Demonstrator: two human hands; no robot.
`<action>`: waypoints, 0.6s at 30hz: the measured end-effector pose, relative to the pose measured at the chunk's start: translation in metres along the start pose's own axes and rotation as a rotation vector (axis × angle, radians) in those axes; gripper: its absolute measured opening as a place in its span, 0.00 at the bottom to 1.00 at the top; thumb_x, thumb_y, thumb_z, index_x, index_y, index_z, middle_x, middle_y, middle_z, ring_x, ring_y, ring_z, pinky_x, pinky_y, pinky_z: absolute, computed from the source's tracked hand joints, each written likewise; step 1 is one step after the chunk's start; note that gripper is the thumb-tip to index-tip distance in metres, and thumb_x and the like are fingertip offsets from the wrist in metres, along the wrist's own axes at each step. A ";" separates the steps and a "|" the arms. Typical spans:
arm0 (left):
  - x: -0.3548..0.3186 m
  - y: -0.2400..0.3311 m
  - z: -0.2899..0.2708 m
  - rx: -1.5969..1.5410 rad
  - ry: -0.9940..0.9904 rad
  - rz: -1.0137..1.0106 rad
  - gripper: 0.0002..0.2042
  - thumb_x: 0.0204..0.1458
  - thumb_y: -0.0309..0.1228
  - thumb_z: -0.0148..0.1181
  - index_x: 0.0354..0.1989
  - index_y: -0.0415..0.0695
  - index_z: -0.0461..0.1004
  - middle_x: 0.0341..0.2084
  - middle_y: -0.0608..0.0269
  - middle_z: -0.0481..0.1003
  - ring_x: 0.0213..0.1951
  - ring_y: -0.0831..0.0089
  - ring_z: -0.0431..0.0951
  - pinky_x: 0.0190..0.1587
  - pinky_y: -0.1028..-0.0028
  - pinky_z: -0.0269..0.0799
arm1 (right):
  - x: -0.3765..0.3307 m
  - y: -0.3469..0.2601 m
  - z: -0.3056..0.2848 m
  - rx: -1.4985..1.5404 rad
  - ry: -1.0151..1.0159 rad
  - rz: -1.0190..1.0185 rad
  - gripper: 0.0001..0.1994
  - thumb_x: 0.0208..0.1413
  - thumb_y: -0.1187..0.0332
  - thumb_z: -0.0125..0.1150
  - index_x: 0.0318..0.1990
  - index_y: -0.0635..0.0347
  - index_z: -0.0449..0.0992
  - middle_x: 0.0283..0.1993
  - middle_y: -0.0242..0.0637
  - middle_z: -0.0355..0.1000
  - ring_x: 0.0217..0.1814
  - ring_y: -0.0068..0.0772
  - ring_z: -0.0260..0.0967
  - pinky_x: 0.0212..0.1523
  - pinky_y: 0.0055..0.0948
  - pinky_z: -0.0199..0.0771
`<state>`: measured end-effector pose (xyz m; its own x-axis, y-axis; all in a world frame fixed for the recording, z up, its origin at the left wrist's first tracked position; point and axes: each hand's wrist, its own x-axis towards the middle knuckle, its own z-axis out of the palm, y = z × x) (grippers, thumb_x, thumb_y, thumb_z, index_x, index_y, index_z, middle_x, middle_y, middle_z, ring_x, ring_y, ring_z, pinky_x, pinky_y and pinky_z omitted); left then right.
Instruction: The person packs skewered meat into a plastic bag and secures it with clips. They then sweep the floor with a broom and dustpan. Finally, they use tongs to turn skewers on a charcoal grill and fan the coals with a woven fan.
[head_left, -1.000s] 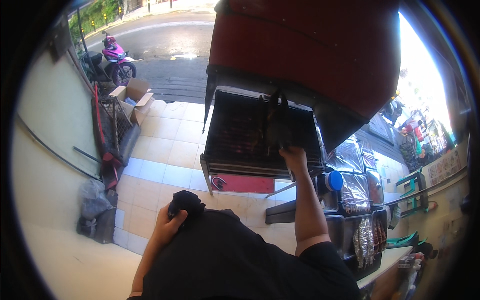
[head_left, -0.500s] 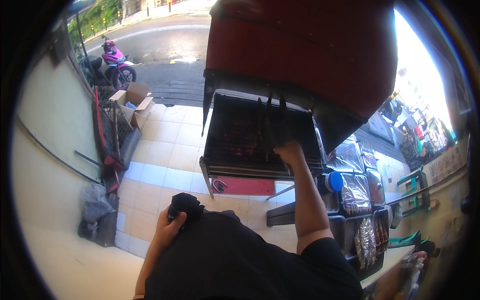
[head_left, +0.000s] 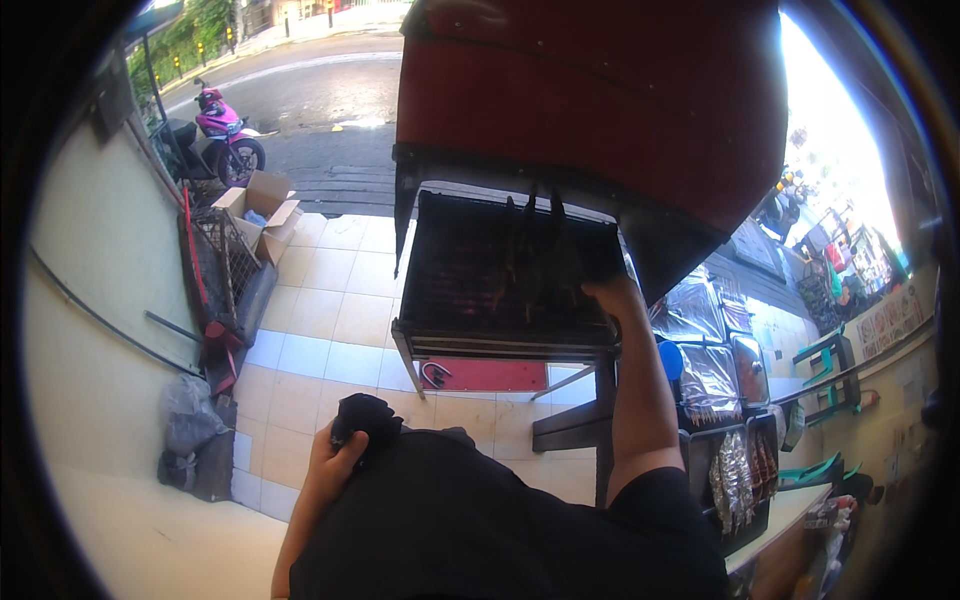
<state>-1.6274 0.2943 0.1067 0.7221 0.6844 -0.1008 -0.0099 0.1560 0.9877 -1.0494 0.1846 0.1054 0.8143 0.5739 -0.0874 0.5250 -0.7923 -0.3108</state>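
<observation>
My left hand [head_left: 326, 468] is closed around a bunched black cloth [head_left: 366, 418], held close to my dark shirt. My right arm reaches forward over a charcoal grill [head_left: 440, 250] under a big red hood [head_left: 590, 70]. At the grill's right side, my right hand [head_left: 615, 296] has its fingers curled in; the shadow hides what they hold. Just left of it, several long dark pieces of food [head_left: 530, 250] lie across the grill, with thin pale ends toward me. A faint reddish glow shows beneath the grate.
Foil-covered trays [head_left: 710, 375] and foil-wrapped skewers [head_left: 733, 480] stand right of the grill, beside a blue lid [head_left: 670, 360]. A cardboard box [head_left: 262, 210] and a wire cage [head_left: 225, 245] line the left wall. A pink motorbike [head_left: 222, 130] is parked beyond.
My right hand has moved right along the grill, away from the middle pieces of food. My left hand keeps its hold on the black cloth. The view has shifted slightly.
</observation>
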 end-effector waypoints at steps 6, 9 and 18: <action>0.003 0.002 0.005 0.017 -0.022 0.014 0.23 0.68 0.39 0.63 0.63 0.33 0.75 0.56 0.54 0.81 0.58 0.68 0.78 0.64 0.67 0.69 | 0.053 0.009 0.020 -0.111 -0.086 -0.126 0.33 0.48 0.44 0.76 0.49 0.67 0.87 0.55 0.61 0.81 0.60 0.59 0.80 0.62 0.46 0.78; 0.002 0.002 0.006 0.017 -0.013 -0.006 0.23 0.68 0.38 0.62 0.63 0.33 0.75 0.56 0.54 0.81 0.58 0.68 0.78 0.64 0.67 0.69 | 0.048 0.012 0.018 -0.110 -0.031 -0.210 0.30 0.50 0.47 0.75 0.50 0.66 0.86 0.53 0.60 0.82 0.58 0.61 0.80 0.62 0.48 0.78; 0.000 0.000 0.003 0.026 0.029 -0.012 0.22 0.68 0.39 0.62 0.62 0.33 0.75 0.55 0.55 0.81 0.57 0.68 0.78 0.64 0.67 0.70 | -0.047 0.035 0.063 0.378 0.272 -0.136 0.21 0.53 0.55 0.73 0.47 0.63 0.86 0.42 0.57 0.83 0.46 0.58 0.83 0.48 0.46 0.77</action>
<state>-1.6249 0.2920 0.1075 0.7016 0.7032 -0.1153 0.0163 0.1459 0.9892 -1.0850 0.1427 0.0393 0.8063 0.5520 0.2127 0.5453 -0.5541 -0.6290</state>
